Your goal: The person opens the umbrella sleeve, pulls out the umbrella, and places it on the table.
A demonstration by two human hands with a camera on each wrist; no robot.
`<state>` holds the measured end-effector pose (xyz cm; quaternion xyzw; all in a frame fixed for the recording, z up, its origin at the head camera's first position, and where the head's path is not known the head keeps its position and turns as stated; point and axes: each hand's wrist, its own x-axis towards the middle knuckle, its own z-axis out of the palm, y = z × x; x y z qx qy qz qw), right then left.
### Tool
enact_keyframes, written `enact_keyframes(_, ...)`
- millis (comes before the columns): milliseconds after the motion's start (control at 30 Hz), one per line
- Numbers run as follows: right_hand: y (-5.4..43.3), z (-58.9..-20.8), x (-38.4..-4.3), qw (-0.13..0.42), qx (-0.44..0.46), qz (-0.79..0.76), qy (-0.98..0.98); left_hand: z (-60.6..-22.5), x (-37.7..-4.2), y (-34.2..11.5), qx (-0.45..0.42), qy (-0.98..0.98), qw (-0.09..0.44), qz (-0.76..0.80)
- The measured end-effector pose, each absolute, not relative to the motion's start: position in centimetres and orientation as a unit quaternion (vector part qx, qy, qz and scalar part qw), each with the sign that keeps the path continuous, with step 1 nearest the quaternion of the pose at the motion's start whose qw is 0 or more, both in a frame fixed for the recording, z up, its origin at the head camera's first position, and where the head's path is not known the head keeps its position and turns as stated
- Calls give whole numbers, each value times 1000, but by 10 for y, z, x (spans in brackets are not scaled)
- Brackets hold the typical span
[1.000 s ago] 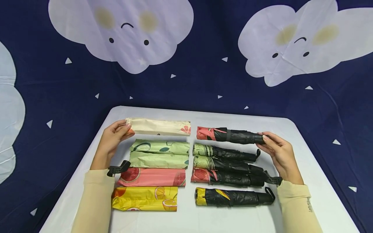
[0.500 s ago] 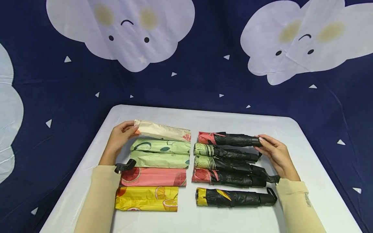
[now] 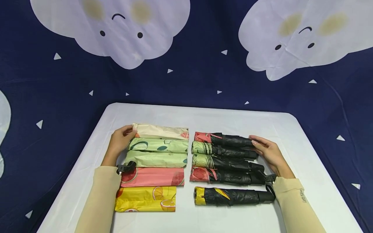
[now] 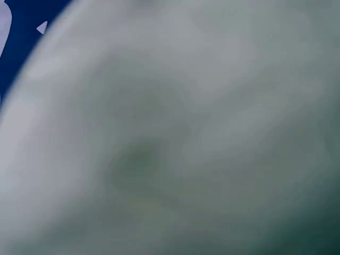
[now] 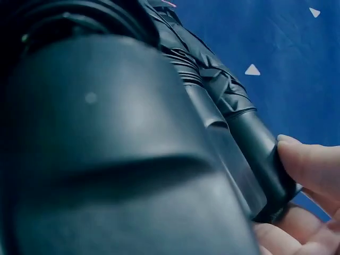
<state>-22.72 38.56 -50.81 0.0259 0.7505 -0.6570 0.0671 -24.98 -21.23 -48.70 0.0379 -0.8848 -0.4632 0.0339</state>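
In the head view my left hand [image 3: 120, 141] pinches the left end of a cream umbrella sleeve [image 3: 161, 131], which lies against the upper of two green sleeves [image 3: 166, 145]. My right hand [image 3: 271, 154] holds the handle end of a folded umbrella [image 3: 233, 140], black with a red watermelon-patterned tip. This umbrella lies against a green-and-black folded umbrella [image 3: 233, 152]. In the right wrist view the thumb [image 5: 311, 162] and fingers are around the end of a black handle [image 5: 257, 151]. The left wrist view is blurred and shows no hand.
Below the green sleeves lie a pink watermelon sleeve [image 3: 154, 177] and a yellow orange-print sleeve [image 3: 150, 199]. Another green-tipped umbrella [image 3: 233, 164], a red-tipped one [image 3: 233, 177] and a yellow-tipped one [image 3: 233, 196] lie on the right. The white table [image 3: 209, 121] meets a dark blue cloud-patterned backdrop.
The cream sleeve and the top red-tipped umbrella have come down towards me, against the green ones below them. Both hands have moved with them and keep their hold.
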Motion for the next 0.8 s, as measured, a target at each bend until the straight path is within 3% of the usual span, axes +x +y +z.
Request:
enact_keyframes(233, 379, -505, -230, 60, -42, -478, 875, -491, -247, -214, 28, -903, 76, -423)
enact_keyframes(533, 397, -496, -229, 79, -36, -457, 885, -477, -245, -221, 26, -914, 92, -394)
enact_keyframes(800, 410, -450, -214, -13, 10, -391, 920, -429, -226, -212, 4, -922, 192, -336)
